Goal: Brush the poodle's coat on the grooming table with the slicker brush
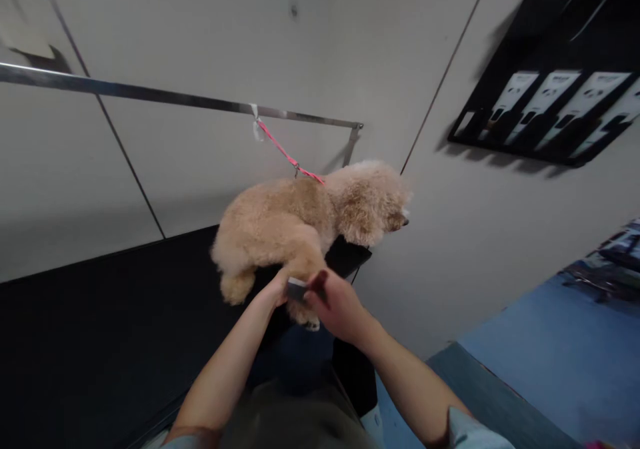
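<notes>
A curly-coated, apricot poodle-like dog [280, 222] is on a black table [100, 336], its head turned to the right. My left hand [281, 286] is closed around the dog's front leg, its fingers mostly hidden behind the leg and the brush. In my right hand [343, 306] is a slicker brush [298, 290] with a reddish-brown handle and a flat grey head. The brush head lies against the lower leg, between my two hands. Below it the dog's paw [311, 324] shows near the table's edge.
A pink leash [280, 146] ties the dog to a metal bar [175, 96] over the table. A black wall rack [540, 69] with several white packages hangs at the upper right. Blue flooring [560, 349] lies at the lower right.
</notes>
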Motion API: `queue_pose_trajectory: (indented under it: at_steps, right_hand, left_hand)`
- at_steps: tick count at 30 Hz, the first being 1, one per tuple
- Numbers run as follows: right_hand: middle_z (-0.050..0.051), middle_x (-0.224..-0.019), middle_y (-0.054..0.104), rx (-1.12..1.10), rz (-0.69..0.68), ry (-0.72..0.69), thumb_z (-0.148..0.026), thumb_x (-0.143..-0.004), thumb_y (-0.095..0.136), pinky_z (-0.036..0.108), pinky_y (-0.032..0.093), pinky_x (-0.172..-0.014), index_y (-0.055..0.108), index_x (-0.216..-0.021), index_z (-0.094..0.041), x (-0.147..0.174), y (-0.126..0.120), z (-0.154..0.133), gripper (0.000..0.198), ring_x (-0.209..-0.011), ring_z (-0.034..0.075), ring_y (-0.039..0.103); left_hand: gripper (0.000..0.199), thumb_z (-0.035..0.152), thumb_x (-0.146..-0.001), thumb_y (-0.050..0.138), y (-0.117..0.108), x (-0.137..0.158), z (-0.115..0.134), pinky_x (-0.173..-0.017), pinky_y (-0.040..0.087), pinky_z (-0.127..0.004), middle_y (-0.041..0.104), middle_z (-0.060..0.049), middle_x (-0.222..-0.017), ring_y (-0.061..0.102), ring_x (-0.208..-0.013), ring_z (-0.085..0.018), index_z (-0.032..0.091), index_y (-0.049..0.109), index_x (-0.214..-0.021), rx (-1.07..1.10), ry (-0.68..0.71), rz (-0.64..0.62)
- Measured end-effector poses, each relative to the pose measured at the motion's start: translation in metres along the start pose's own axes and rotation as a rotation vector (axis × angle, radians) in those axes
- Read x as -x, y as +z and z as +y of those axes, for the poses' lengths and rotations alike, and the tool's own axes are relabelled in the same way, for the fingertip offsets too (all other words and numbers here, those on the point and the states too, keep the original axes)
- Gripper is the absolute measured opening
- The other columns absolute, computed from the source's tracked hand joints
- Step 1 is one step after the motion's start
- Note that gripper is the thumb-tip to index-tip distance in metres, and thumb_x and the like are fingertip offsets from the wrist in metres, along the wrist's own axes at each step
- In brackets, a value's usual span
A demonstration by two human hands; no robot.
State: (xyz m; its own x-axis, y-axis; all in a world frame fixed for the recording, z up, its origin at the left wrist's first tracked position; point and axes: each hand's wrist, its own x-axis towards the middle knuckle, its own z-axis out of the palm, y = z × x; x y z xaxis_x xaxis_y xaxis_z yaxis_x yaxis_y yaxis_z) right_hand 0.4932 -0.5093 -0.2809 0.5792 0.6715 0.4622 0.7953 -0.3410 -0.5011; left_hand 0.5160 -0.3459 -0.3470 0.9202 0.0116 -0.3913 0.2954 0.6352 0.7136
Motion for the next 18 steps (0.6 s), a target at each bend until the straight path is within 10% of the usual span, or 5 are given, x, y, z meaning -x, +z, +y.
queue_pose_trajectory:
  at_steps: [3, 7, 12, 16, 18]
  right_hand:
    - [0.001, -0.073, 0.061, 0.003, -0.113, 0.028, -0.021, -0.081, 0.06, 0.024, 0.042, -0.062, 0.058, -0.081, -0.019, -0.005, -0.001, 0.0, 0.003, -0.066, 0.015, 0.056]
    - [0.006, -0.088, 0.063, -0.008, 0.334, 0.006, -0.023, -0.086, 0.053, 0.029, 0.046, -0.076, 0.058, -0.091, -0.017, -0.01, -0.008, 0.0, 0.009, -0.08, 0.018, 0.059]
    - [0.0, -0.073, 0.061, -0.045, -0.169, -0.056, -0.021, -0.082, 0.06, 0.024, 0.043, -0.061, 0.057, -0.079, -0.019, -0.011, -0.004, -0.003, 0.004, -0.064, 0.014, 0.056]
    - [0.005, -0.083, 0.062, 0.002, 0.252, 0.032, -0.022, -0.086, 0.053, 0.028, 0.046, -0.072, 0.058, -0.089, -0.017, -0.019, -0.003, -0.001, 0.008, -0.076, 0.017, 0.059]
    - [0.006, -0.085, 0.063, 0.0, 0.231, -0.028, -0.023, -0.086, 0.053, 0.029, 0.047, -0.075, 0.058, -0.09, -0.017, -0.022, -0.004, -0.002, 0.009, -0.079, 0.018, 0.059]
  left_hand:
    - [0.023, 0.025, -0.091, 0.052, -0.003, 0.003, 0.001, -0.056, 0.048, -0.027, 0.065, -0.005, -0.061, 0.059, -0.052, -0.016, 0.01, 0.067, -0.082, -0.019, -0.012, -0.015]
    - [0.02, 0.025, -0.09, 0.054, -0.01, 0.0, -0.001, -0.059, 0.049, -0.026, 0.068, -0.006, -0.069, 0.061, -0.057, -0.016, 0.01, 0.067, -0.087, -0.016, 0.039, -0.025]
    - [0.027, 0.029, -0.092, 0.048, -0.017, -0.006, 0.0, -0.061, 0.049, -0.028, 0.067, -0.007, -0.068, 0.062, -0.059, -0.017, 0.011, 0.065, -0.081, 0.015, 0.029, -0.078]
    - [0.027, 0.032, -0.088, 0.054, -0.021, -0.003, 0.005, -0.064, 0.05, -0.028, 0.069, -0.009, -0.073, 0.063, -0.064, -0.018, 0.01, 0.067, -0.083, 0.022, 0.038, -0.149]
    - [0.024, 0.029, -0.087, 0.053, -0.022, -0.003, 0.005, -0.064, 0.05, -0.028, 0.068, -0.008, -0.073, 0.063, -0.064, -0.018, 0.01, 0.067, -0.084, 0.019, 0.046, -0.16]
